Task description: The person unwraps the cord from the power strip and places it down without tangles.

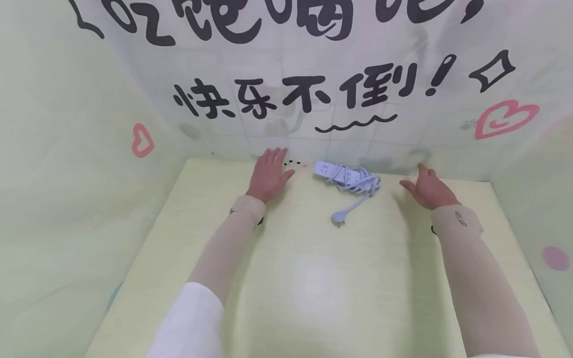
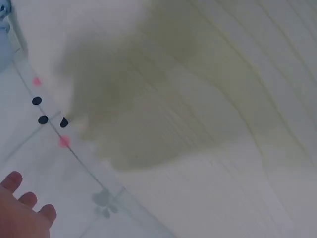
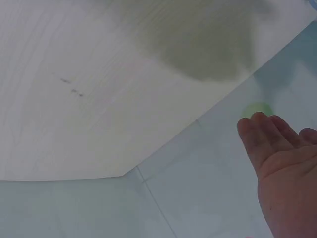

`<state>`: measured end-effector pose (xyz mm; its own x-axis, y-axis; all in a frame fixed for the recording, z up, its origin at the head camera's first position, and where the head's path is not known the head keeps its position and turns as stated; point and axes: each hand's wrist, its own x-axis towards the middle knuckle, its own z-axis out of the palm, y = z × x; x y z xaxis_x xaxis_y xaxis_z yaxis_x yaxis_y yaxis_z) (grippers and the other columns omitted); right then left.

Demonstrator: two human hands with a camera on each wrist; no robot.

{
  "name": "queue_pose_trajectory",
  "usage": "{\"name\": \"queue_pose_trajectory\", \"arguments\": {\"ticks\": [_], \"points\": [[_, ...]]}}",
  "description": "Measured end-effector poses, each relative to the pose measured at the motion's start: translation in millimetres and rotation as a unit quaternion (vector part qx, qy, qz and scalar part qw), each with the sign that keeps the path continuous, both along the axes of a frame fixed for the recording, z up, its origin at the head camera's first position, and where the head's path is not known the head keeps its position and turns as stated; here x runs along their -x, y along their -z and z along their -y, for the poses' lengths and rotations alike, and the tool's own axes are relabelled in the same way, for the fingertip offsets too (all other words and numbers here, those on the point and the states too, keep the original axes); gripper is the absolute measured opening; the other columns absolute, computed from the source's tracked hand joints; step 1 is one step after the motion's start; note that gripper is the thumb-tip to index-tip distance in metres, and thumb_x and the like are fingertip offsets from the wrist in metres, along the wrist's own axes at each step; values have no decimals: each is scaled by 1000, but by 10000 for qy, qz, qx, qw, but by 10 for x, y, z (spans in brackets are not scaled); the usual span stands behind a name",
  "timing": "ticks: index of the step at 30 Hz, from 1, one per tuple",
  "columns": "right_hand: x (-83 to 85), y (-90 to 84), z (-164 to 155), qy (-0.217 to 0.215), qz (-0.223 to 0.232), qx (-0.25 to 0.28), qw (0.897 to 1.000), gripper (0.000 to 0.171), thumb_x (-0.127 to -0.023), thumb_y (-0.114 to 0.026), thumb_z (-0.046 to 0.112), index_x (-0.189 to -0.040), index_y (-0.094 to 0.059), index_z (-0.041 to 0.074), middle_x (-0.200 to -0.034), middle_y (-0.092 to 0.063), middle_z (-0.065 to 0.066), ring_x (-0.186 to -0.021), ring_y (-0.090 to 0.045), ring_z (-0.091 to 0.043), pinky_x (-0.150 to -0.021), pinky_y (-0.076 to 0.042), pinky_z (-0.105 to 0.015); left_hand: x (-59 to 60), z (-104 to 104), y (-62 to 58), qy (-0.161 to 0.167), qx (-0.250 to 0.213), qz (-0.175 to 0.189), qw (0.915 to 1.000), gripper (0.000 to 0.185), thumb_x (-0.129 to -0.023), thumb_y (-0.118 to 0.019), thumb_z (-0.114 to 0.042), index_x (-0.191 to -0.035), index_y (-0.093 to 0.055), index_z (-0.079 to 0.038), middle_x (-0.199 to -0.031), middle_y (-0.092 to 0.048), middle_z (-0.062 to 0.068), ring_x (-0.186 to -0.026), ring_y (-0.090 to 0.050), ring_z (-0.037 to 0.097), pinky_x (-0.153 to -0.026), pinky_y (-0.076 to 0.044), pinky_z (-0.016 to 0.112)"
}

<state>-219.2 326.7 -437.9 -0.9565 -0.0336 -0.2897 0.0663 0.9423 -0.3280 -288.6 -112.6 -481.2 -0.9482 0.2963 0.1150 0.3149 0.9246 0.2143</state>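
Note:
A white power strip (image 1: 321,169) with its cord (image 1: 364,183) wound round it lies at the back of the table, between the two hands. The cord's plug (image 1: 338,217) points toward the person. To the left of the strip, my left hand (image 1: 267,175) is held out with fingers extended and nothing in it; its fingertips (image 2: 29,199) show at the lower left of the left wrist view. My right hand (image 1: 431,190), also holding nothing, is to the right of the strip. In the right wrist view this hand (image 3: 290,173) has its fingers extended near the back wall.
Pale yellow table (image 1: 313,298) reaches back to a printed wall covering (image 1: 268,134) with black lettering. More covering hangs at the left (image 1: 67,199) and right (image 1: 537,209) sides. Small black and pink dots (image 2: 43,120) mark the covering by the table's back edge.

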Motion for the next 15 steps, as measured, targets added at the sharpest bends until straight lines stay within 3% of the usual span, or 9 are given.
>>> {"name": "queue_pose_trajectory", "arguments": {"ticks": [5,15], "points": [[116,43,203,-300,-4,347,9989,99,-103,-42,62,-160,1,-6,-162,-10,-39,-149,-17,-58,-119,-21,-69,52,-316,93,576,-20,-127,9983,70,-105,-50,-48,-161,-27,-12,-163,-37,11,-155,-27,35,-129,-20,47],[196,195,470,-720,-253,326,9966,92,-100,-59,51,-160,-16,-4,-162,-22,-34,-148,-27,-52,-118,-28,-67,119,-736,70,859,131,86,9962,70,-104,-52,-47,-161,-28,-13,-166,-33,9,-153,-30,31,-128,-24,46]]}}
